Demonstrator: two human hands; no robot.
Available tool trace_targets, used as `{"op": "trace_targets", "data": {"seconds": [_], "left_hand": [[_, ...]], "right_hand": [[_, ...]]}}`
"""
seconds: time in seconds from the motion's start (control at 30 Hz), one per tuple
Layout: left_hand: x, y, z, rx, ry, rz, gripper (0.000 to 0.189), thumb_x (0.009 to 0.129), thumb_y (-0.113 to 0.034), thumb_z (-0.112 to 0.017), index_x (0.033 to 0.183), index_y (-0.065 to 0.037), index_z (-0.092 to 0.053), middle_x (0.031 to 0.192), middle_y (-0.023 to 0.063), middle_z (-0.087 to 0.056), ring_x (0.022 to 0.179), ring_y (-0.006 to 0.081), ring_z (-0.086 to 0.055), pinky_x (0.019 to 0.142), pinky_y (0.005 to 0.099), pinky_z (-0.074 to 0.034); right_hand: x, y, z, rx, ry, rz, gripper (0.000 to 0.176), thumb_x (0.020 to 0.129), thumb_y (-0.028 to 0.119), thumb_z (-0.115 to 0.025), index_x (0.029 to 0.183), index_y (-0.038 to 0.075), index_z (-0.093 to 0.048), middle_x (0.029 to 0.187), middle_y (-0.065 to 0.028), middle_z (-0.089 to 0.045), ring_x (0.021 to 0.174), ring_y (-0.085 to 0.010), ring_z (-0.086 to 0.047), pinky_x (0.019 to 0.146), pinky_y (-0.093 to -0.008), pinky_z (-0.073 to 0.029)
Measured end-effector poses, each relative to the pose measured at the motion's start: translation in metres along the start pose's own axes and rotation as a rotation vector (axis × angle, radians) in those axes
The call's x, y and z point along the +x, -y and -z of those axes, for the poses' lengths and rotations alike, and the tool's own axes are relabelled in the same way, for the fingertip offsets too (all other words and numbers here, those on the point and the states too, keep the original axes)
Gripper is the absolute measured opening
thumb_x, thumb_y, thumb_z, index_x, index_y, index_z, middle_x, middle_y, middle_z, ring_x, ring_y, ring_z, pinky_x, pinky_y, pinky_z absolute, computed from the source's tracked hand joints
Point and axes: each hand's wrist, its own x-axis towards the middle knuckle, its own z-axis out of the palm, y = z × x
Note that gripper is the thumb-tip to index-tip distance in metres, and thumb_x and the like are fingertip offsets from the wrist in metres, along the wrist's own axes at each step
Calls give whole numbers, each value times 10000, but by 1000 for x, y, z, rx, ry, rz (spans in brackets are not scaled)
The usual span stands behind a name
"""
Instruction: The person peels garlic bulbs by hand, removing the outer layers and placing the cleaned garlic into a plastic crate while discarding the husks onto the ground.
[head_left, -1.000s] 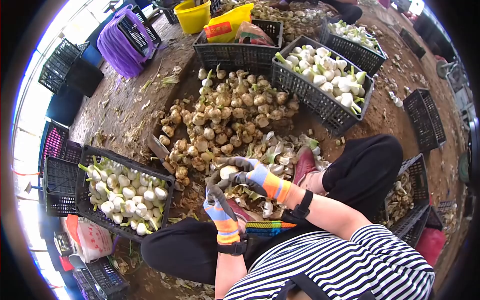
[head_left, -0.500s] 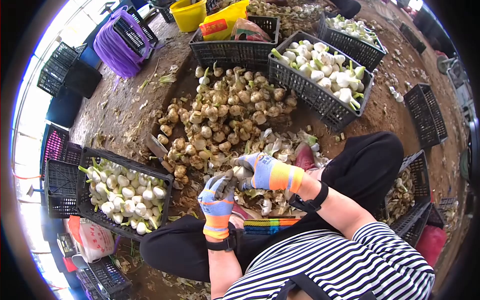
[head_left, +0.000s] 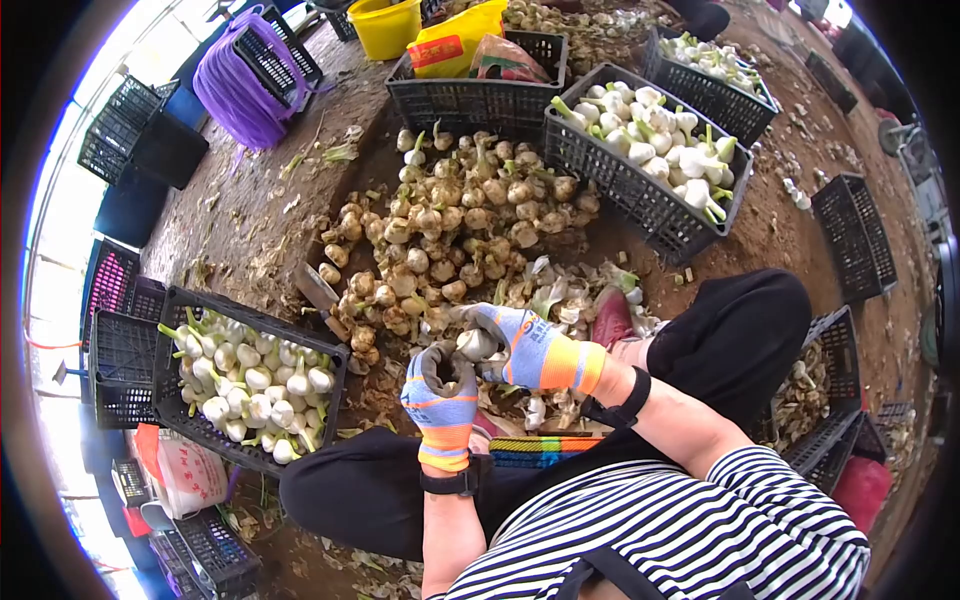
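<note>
A whitish garlic bulb (head_left: 477, 345) sits in my right hand (head_left: 530, 347), its gloved fingers and thumb closed around it. Close beside the bulb on the left, my left hand (head_left: 440, 392) is curled, with a dark gap between thumb and fingers and nothing visible inside. Both gloves are blue and orange with grey fingers. Beyond my hands spreads a heap of unpeeled, brownish garlic bulbs (head_left: 450, 220). Loose garlic skins (head_left: 555, 290) lie near my right hand. A flat blade with a handle (head_left: 322, 295) rests at the heap's left edge.
A black crate of cleaned garlic (head_left: 255, 385) stands at my left; another crate of white bulbs (head_left: 650, 150) is ahead on the right. Behind the heap is a crate (head_left: 478, 105) holding yellow bags. Purple twine (head_left: 240, 85), a yellow bucket (head_left: 385, 28) and a crate of skins (head_left: 810, 385) surround me.
My left fingers have loosened from their pinch at the bulb and moved slightly apart from it. More of the bulb's white side shows in my right hand. The whole view has shifted slightly.
</note>
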Motion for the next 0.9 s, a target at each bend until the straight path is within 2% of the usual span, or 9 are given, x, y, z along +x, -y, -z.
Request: {"op": "trace_targets", "data": {"seconds": [0.3, 0.43, 0.5, 0.53, 0.57, 0.7, 0.77, 0.83, 0.9], "left_hand": [[-3, 16, -3, -254, -10, 194, 87, 785, -22, -630, 864, 15, -632, 759, 64, -645, 648, 115, -578, 624, 269, -490], [6, 40, -1, -616, -70, 457, 74, 852, -18, -597, 905, 31, -616, 801, 36, -633, 685, 81, -548, 619, 241, -477], [6, 35, 0, -718, -73, 461, 149, 881, -95, -588, 986, 9, -601, 781, 38, -623, 651, 98, -555, 601, 239, -482], [3, 31, 5, -1001, -59, 543, 199, 898, -149, -569, 1032, -4, -584, 759, 39, -614, 642, 112, -565, 580, 240, -485], [3, 19, 13, -1283, -40, 625, 248, 914, -203, -551, 1078, -17, -567, 737, 40, -605, 633, 127, -575, 559, 242, -488], [0, 4, 7, -1403, 97, 813, 321, 930, -270, -520, 1162, -49, -541, 830, 38, -591, 657, 128, -568, 491, 233, -463], [1, 6, 7, -1566, 66, 810, 277, 953, -218, -480, 1137, -18, -533, 874, 81, -631, 729, 158, -607, 601, 244, -522], [6, 14, 5, -1669, -86, 570, 266, 959, -191, -464, 1137, -7, -540, 926, 92, -639, 791, 166, -634, 666, 252, -546], [19, 18, 16, -1520, -397, 667, 194, 923, -105, -505, 1079, -9, -570, 958, 76, -645, 787, 155, -637, 744, 242, -550]], "right_hand": [[1, -11, 6, -5, 156, 7, 564, 707, 22, -701, 1223, 15, -473, 1113, -101, -603, 1057, -174, -566, 927, -309, -440], [-4, -13, -1, 376, 179, 174, 553, 712, 28, -706, 1218, 26, -485, 1147, -87, -592, 1081, -178, -554, 963, -313, -414], [-7, -20, -4, 1011, 89, -99, 547, 683, -62, -640, 1203, 22, -493, 1140, -85, -575, 1097, -162, -543, 917, -279, -455], [-6, -35, -6, 1267, 94, -56, 532, 700, -59, -649, 1202, 37, -499, 1128, -76, -582, 1062, -148, -558, 866, -258, -474], [-7, -42, -11, 1290, -1, -98, 480, 783, 26, -663, 1225, 50, -478, 1117, -77, -585, 1025, -153, -572, 810, -247, -486], [-6, -40, -19, 1126, 24, -322, 470, 867, 189, -651, 1263, 55, -435, 1101, -92, -588, 971, -173, -594, 826, -287, -491], [-4, -55, -29, 1305, 69, -230, 487, 870, 221, -646, 1273, 44, -437, 1123, -101, -586, 970, -193, -600, 820, -318, -508], [-4, -51, -19, 1344, 141, -220, 504, 871, 237, -643, 1285, 40, -432, 1138, -113, -583, 992, -212, -597, 825, -331, -513], [-9, -58, -11, 1433, 268, -195, 545, 868, 272, -633, 1307, 27, -423, 1180, -147, -570, 1047, -265, -588, 833, -364, -524]]}}
